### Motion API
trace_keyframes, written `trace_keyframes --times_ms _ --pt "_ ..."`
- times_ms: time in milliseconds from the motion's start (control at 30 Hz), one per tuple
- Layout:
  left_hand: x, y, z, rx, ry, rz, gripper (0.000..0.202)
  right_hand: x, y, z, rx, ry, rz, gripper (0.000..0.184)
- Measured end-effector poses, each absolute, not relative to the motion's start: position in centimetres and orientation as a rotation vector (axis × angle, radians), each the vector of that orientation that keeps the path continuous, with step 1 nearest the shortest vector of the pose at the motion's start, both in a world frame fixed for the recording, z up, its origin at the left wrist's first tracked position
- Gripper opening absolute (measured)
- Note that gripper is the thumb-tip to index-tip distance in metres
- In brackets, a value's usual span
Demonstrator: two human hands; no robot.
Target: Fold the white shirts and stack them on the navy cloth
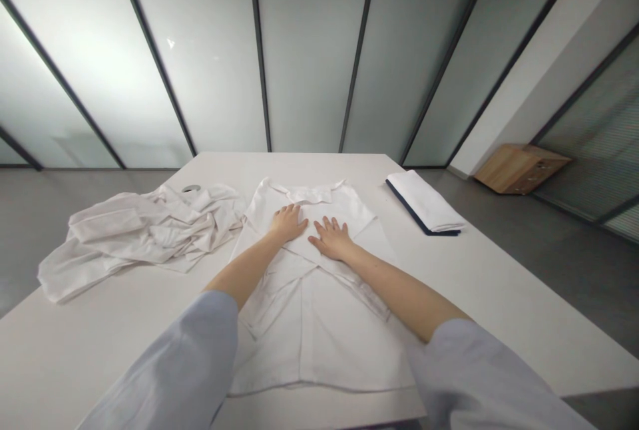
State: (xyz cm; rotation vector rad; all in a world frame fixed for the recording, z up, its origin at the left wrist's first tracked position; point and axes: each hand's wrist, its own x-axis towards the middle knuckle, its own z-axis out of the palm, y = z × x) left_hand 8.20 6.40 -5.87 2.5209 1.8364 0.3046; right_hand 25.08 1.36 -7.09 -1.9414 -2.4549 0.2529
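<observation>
A white shirt (327, 330) lies spread on the table in front of me, its collar (309, 195) at the far end and its hem near the front edge. Both sleeves are folded inward and cross over the chest. My left hand (288, 222) rests flat on the upper chest, left of centre, fingers stretched out. Just to its right, my right hand (331, 238) lies palm down on the crossed sleeves with its fingers spread. Neither hand grips the cloth. My forearms hide parts of the shirt's sides.
On the left lies a crumpled heap of white clothing (150, 230), with a dark round object (191, 188) behind it. A folded white cloth (424, 200) sits on a dark flat piece (442, 233) at the right. The white table (504, 323) has a wooden box (522, 167) on the floor beyond it.
</observation>
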Motion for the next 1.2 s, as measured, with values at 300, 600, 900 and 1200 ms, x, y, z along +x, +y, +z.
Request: trace_keyframes --times_ms 300,600,900,1200 --pt "9.0 2.8 -5.1 2.424 1.897 0.103 0.064 26.8 6.9 -6.2 -1.968 -2.411 0.169 0.065" --pt "9.8 3.7 -6.9 2.294 1.933 0.001 0.080 26.8 7.7 -5.7 -1.920 -2.322 -0.087 0.059" --pt "8.7 6.4 -6.4 2.334 1.961 0.126 0.070 27.6 2.0 -6.0 -2.050 -2.365 0.153 0.073" --pt "7.2 3.6 -5.7 2.507 1.941 0.252 0.040 28.5 0.7 -6.8 -2.075 -2.351 0.204 0.081"
